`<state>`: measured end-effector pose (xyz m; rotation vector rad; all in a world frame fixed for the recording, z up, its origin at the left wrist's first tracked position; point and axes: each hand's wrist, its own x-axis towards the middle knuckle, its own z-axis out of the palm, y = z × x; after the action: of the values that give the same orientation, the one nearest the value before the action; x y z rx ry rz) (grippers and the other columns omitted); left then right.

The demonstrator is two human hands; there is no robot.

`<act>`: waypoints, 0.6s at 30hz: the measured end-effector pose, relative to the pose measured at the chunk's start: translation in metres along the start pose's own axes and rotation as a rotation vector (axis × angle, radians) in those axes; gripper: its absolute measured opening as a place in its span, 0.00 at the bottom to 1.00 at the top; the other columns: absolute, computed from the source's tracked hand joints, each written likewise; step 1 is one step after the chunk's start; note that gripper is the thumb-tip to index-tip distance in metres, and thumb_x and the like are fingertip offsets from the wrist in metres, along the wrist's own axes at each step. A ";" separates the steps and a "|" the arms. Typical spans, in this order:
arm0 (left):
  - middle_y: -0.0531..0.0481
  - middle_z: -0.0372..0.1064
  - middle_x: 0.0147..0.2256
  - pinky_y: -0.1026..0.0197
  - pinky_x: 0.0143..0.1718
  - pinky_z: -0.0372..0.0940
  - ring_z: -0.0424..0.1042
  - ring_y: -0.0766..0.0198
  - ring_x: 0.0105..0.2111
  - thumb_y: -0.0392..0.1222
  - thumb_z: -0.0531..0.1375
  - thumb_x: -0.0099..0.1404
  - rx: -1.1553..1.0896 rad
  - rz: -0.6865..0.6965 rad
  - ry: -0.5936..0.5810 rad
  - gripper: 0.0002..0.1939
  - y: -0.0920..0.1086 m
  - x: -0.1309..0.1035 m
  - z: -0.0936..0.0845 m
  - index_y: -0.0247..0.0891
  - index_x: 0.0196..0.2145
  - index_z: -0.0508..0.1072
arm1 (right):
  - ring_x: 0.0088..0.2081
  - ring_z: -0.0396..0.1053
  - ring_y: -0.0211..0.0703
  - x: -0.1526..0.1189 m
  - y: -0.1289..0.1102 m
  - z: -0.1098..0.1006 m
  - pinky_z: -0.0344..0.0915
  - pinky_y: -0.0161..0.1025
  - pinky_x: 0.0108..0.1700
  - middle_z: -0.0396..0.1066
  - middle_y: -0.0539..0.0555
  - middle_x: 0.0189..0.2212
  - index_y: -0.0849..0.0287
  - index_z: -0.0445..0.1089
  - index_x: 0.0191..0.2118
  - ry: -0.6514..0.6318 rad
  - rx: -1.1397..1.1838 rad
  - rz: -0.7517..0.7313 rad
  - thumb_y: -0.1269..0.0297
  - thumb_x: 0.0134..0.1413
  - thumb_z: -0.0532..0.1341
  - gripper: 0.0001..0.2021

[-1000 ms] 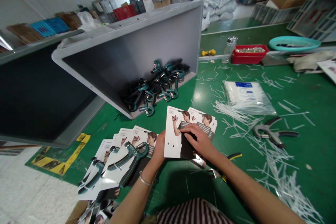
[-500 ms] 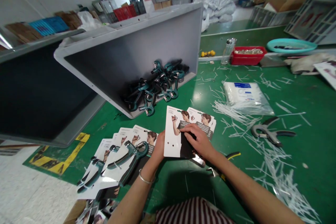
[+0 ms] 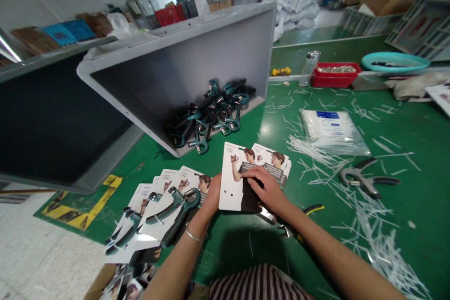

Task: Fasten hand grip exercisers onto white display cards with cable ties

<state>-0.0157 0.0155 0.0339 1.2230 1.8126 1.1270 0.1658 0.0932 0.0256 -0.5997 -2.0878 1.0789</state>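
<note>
A printed card (image 3: 232,176) with two small holes is held up at the centre by my left hand (image 3: 213,193), whose fingers are mostly hidden behind it. Across the card's dark printed part lies my right hand (image 3: 264,187), fingertips touching its face. More printed cards (image 3: 277,161) are stacked just behind and to the right. On the left, several cards with teal and black hand grips (image 3: 181,208) fastened on them overlap in a row. Below my right hand, a metal tool and yellow-handled pliers (image 3: 312,209) are partly covered by my forearm.
A tilted grey bin (image 3: 176,33) holds many loose hand grips (image 3: 214,112). White ties (image 3: 372,225) are scattered on the right, with a plastic bag (image 3: 330,126) and a grey-black hand grip (image 3: 367,178). Farther back stand a red tray (image 3: 335,79) and a glass jar (image 3: 309,69).
The view has shifted slightly, so the bin and table items appear a little farther right. Both hands and the card look almost unchanged.
</note>
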 end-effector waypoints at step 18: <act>0.46 0.73 0.34 0.63 0.36 0.64 0.70 0.61 0.33 0.30 0.56 0.59 0.152 0.274 -0.004 0.10 0.024 -0.013 0.004 0.35 0.34 0.77 | 0.45 0.70 0.47 -0.008 -0.001 -0.003 0.67 0.47 0.49 0.73 0.55 0.42 0.52 0.73 0.47 0.082 0.013 0.001 0.66 0.67 0.53 0.11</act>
<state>0.0005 0.0093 0.0547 1.6001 1.7921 1.1472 0.1736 0.0888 0.0246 -0.6284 -2.0086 1.0496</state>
